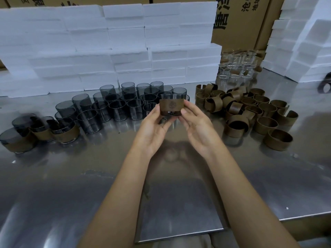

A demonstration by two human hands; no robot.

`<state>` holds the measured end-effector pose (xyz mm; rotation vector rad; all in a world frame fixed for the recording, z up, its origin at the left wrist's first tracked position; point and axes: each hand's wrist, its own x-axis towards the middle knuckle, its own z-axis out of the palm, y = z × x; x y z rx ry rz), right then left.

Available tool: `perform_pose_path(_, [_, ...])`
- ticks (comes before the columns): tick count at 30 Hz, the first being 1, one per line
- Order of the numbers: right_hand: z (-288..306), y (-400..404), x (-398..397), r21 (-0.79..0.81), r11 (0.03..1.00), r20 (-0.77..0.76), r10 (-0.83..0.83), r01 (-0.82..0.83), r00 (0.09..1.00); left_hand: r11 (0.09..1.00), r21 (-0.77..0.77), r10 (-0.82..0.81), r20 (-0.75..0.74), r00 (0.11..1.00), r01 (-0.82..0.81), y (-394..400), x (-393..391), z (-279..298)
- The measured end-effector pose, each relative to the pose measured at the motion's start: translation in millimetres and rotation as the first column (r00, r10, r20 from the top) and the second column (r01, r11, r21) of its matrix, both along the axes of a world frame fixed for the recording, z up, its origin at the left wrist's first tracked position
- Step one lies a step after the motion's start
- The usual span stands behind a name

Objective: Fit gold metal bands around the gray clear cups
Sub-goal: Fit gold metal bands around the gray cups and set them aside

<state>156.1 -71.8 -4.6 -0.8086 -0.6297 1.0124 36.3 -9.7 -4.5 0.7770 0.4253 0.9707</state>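
Holding a gray cup (171,96) wrapped in a gold band (171,106) above the steel table (179,203), left hand (153,130) and right hand (198,128) pinching its sides with fingertips. Standing behind: bare gray cups (118,106); heaped at right, loose bands (250,111); at left, banded cups (66,130).

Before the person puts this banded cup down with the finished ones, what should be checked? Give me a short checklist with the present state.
1. Gold band sits around the gray cup: ok, rim shows above it.
2. Band closed at the back: cannot tell, hidden.
3. Left hand grips the cup: ok.
4. Right hand grips it: ok.
5. Free spot beside the finished cups on the steel table: ok.
6. Band level on the cup: ok from this view.
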Motion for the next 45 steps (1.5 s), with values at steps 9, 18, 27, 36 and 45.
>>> perform_pose_path(9, [-7.1, 0.7, 3.0, -0.038, 0.999, 0.128, 0.044, -0.039, 0.991, 0.923, 0.382, 0.242, -0.504, 0.829, -0.037, -4.1, -12.0, 7.3])
perform_pose_path(18, [-16.6, 4.5, 0.0, -0.264, 0.963, 0.314, 0.042, 0.045, 0.948, 0.822, 0.526, 0.566, -0.723, 0.396, -0.216, 5.1, -92.5, 3.1])
perform_pose_path(27, [-20.2, 6.3, 1.1, -0.259, 0.965, 0.261, 0.02, 0.05, 0.965, 0.811, 0.505, 0.545, -0.836, 0.068, -0.294, 19.3, -175.1, -5.8])
perform_pose_path(36, [-17.8, 3.2, 0.3, -0.246, 0.969, 0.202, 0.012, 0.039, 0.979, 0.638, 0.598, 0.69, -0.723, 0.016, -0.486, 24.6, -180.6, -10.3])
perform_pose_path(45, [-15.7, 0.8, -0.7, -0.224, 0.974, 0.167, 0.005, 0.033, 0.986, 0.533, 0.749, 0.714, -0.648, -0.266, -0.392, 18.1, -158.9, -2.8])
